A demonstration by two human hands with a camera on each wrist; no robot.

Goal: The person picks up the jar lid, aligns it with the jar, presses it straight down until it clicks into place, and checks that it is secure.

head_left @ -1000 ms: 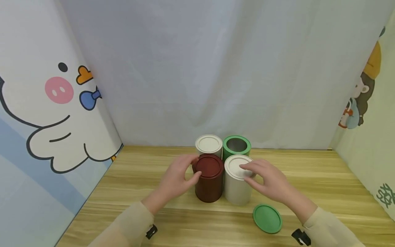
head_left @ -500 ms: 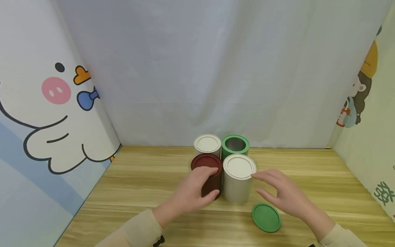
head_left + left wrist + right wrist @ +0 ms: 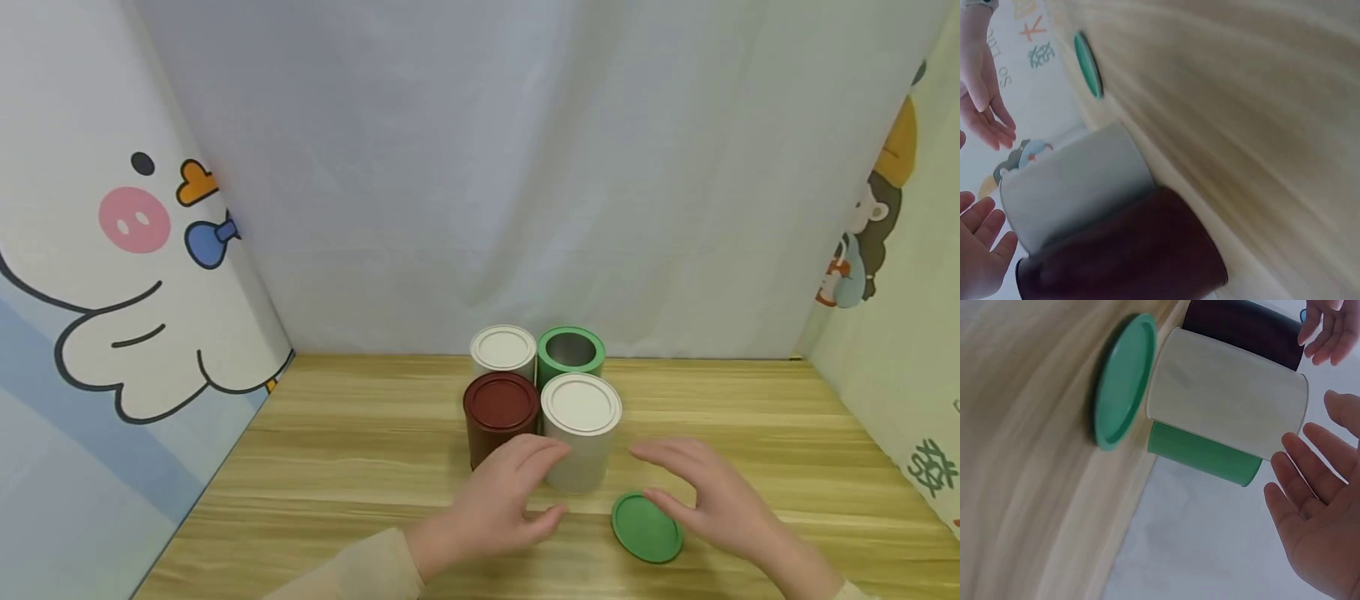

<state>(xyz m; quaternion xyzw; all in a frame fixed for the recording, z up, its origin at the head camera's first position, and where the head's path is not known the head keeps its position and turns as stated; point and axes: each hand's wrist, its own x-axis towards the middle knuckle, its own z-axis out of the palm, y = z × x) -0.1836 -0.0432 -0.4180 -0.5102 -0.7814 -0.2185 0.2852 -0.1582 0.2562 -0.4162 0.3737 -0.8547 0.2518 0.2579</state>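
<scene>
Four canisters would exceed a simple count, so several stand close together in a block. At the front left is a dark red can with its lid on, and beside it a white can, also lidded. Behind them are another lidded white can and a green can whose top is uncovered. A round green lid lies flat on the table. My left hand hovers in front of the red can, fingers loosely bent, holding nothing. Above the green lid's right side, my right hand is likewise relaxed, holding nothing.
The wooden table reaches back to a pale hanging curtain. Printed cartoon panels, one with a white bird, border the left and right sides.
Both hands have drawn back from the tops of the front cans toward the person, the left also shifting right. The cans and green lid stay in place.
</scene>
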